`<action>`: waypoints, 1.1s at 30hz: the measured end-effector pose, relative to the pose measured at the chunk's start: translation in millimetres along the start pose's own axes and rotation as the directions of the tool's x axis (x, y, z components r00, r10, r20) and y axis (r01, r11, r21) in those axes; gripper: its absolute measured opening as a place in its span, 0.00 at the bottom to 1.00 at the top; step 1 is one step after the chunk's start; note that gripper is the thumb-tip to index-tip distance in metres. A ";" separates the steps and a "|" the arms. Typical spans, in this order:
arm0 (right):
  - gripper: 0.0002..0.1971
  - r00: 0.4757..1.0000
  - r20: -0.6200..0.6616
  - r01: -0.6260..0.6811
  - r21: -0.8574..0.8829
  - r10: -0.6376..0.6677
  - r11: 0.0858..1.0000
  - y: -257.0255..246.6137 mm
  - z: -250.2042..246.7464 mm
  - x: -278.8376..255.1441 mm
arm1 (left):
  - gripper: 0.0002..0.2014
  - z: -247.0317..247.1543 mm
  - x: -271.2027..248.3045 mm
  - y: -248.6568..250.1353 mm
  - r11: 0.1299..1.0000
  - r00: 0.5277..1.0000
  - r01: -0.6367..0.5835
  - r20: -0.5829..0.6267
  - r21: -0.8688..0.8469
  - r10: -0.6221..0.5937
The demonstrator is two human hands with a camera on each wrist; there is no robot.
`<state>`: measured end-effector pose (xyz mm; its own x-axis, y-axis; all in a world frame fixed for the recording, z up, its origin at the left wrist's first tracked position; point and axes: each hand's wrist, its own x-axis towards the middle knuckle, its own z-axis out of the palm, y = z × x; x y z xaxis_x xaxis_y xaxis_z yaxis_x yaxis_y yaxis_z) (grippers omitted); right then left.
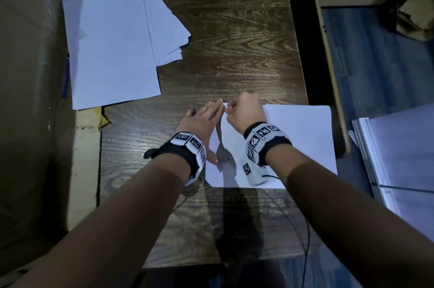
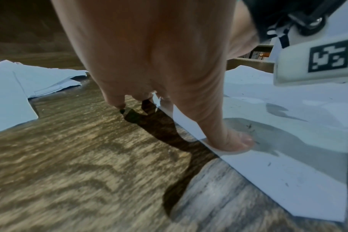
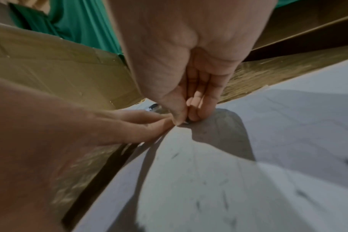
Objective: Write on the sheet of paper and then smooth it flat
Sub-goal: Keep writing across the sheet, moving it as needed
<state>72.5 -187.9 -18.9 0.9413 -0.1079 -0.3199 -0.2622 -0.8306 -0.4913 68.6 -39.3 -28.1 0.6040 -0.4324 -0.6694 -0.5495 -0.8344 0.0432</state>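
Now, step in hand: smoothing, judged from faint marks already on the sheet of paper [image 1: 298,137] and no pen in plain view.
Sheet: lies on the wooden table [image 1: 234,41], near its right edge.
Left hand [image 1: 203,126]: fingers straight, thumb pressing the left edge.
Right hand [image 1: 245,111]: fingers curled, pinching the far left corner.
Next move: probably release that corner and sweep flat palms outward.

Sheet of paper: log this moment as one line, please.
left hand: flat on sheet of paper left edge | right hand: pinching its far left corner | pen: not visible | table: paper stack far left
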 end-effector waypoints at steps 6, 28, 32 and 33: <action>0.05 0.983 0.154 0.108 -0.041 -0.100 0.993 21.7 6.6 -65.7 | 0.77 3.4 2.3 1.1 1.000 1.000 0.008 -0.006 0.006 -0.008; 0.06 0.999 0.014 0.031 0.000 -0.031 1.000 9.5 3.8 -28.8 | 0.78 -0.3 0.7 2.5 1.000 0.999 0.026 0.041 0.008 -0.026; 0.05 0.983 0.160 0.090 0.016 -0.092 0.996 18.0 10.3 -90.0 | 0.77 -0.2 -0.6 2.0 1.000 0.999 0.023 0.034 -0.008 -0.022; 0.05 0.979 0.175 0.103 0.013 -0.103 0.995 19.1 9.8 -86.5 | 0.77 0.3 0.0 2.2 1.000 0.999 0.024 0.033 -0.007 -0.024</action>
<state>-16.0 -189.1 -8.5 0.9114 0.0758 -0.4044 -0.1668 -0.8304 -0.5317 67.3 -41.0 -28.2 0.5979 -0.4008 -0.6942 -0.5304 -0.8471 0.0323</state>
